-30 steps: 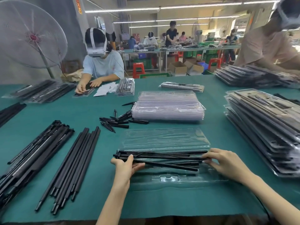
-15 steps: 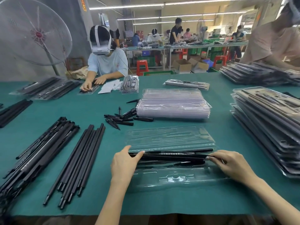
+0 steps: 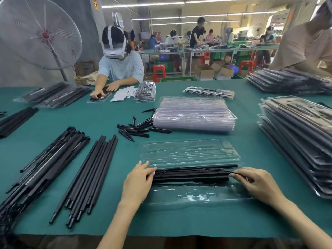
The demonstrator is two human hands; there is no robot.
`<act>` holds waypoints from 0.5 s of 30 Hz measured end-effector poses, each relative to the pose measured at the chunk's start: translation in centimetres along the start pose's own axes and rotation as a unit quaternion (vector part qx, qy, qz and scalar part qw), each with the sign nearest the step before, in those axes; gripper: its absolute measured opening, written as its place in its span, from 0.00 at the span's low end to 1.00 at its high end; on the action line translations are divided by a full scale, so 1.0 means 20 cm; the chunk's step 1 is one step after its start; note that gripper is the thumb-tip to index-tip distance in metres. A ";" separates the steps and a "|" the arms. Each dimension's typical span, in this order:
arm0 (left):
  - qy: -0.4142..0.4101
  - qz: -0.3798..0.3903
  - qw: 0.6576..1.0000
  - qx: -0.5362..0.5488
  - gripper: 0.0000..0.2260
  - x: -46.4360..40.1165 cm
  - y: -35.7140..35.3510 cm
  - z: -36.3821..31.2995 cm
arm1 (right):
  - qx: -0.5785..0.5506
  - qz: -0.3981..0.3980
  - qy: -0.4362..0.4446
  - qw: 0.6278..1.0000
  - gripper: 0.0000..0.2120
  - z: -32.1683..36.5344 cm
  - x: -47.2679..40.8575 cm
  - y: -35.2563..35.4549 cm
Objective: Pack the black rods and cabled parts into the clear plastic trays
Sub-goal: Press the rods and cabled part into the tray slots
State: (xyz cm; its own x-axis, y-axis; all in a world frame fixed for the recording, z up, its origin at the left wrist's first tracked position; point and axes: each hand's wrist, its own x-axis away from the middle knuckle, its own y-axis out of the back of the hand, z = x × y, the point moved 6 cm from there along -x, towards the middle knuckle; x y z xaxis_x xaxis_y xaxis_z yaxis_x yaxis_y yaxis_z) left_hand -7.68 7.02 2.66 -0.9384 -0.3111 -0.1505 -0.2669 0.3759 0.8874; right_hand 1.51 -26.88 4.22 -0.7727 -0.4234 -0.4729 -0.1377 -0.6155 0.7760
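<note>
An open clear plastic tray (image 3: 195, 196) lies in front of me, its lid half (image 3: 188, 151) folded back behind it. A bundle of black rods with a thin cable (image 3: 190, 174) lies across the tray's middle. My left hand (image 3: 138, 182) presses on the bundle's left end with straight fingers. My right hand (image 3: 255, 182) pinches the cable at the bundle's right end. Loose black rods (image 3: 89, 175) and cabled parts (image 3: 45, 166) lie in rows on the left.
A stack of empty clear trays (image 3: 194, 114) stands behind, with short black spikes (image 3: 138, 128) beside it. Filled trays (image 3: 298, 137) are piled at the right. A person sits across the green table (image 3: 179, 223); a fan (image 3: 39, 35) stands at the back left.
The spread-out rods have been gathered into a tight bundle and lowered into the tray. My left hand moved from under the rod ends to on top of them.
</note>
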 end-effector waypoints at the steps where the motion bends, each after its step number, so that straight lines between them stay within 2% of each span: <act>1: -0.001 0.008 1.000 0.028 0.15 0.01 -0.02 0.00 | 0.001 -0.002 -0.003 1.000 0.04 0.00 0.00 0.00; 5: 0.005 0.059 0.996 0.060 0.17 0.04 -0.06 0.00 | 0.002 -0.018 -0.016 1.000 0.01 -0.01 0.00 0.00; 8: 0.021 0.118 0.992 0.028 0.18 0.04 -0.08 0.02 | -0.069 -0.043 -0.014 0.997 0.03 0.01 0.00 0.02; 11: 0.029 0.158 0.987 0.004 0.19 0.03 -0.09 0.03 | -0.123 -0.018 -0.009 0.992 0.03 0.04 0.00 0.02; 13: 0.034 0.162 0.986 -0.012 0.19 0.02 -0.09 0.03 | -0.099 0.015 -0.027 0.995 0.04 0.02 -0.01 0.00; 15: 0.032 0.135 0.990 -0.041 0.20 0.02 -0.08 0.01 | -0.051 0.031 -0.042 0.997 0.05 0.01 0.00 -0.02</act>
State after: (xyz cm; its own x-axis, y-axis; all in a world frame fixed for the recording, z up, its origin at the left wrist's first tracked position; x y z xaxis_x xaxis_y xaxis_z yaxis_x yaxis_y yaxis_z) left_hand -7.72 6.42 1.00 -0.9564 -0.2653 0.1222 0.0122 0.3818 0.9242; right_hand 1.51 -26.60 4.04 -0.8274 -0.4091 -0.3848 -0.0266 -0.6558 0.7544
